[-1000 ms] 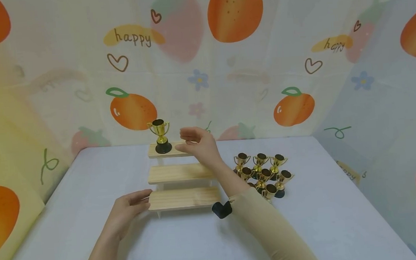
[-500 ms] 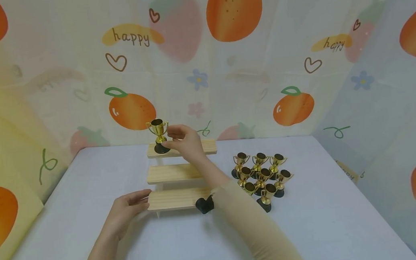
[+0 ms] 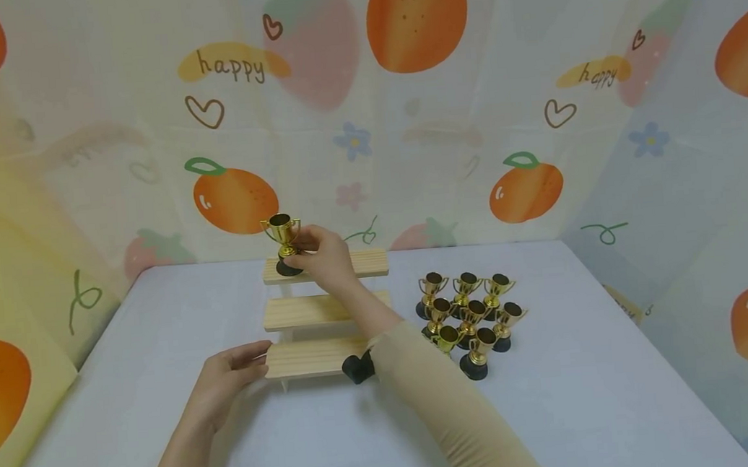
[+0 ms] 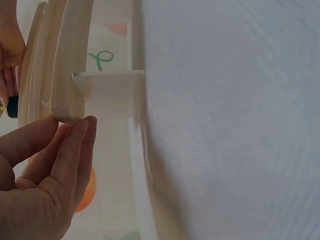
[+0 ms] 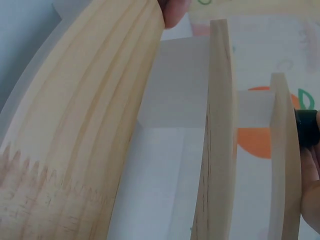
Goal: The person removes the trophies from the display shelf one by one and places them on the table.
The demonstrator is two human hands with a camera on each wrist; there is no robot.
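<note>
A small gold trophy cup point(image 3: 280, 230) with two handles and a black base stands upright at the left end of the top board of a three-step wooden display stand point(image 3: 317, 355). My right hand point(image 3: 328, 260) grips its lower part from the right, thumb in front. The black base point(image 5: 307, 128) shows at the right edge of the right wrist view, against the top board. My left hand point(image 3: 229, 379) pinches the left end of the lowest board; in the left wrist view the thumb and fingertips point(image 4: 76, 129) close on that board's end.
Several more gold trophy cups point(image 3: 477, 356) with black bases stand bunched on the white tablecloth point(image 3: 593, 392) right of the stand. A fruit-patterned cloth backdrop point(image 3: 418, 115) rises behind and at both sides. The right forearm's sleeve point(image 3: 444, 402) passes in front of the stand's right side.
My right hand has moved left along the top board from beside the trophy cup and now grips its lower part. My left hand has stayed on the lowest board.
</note>
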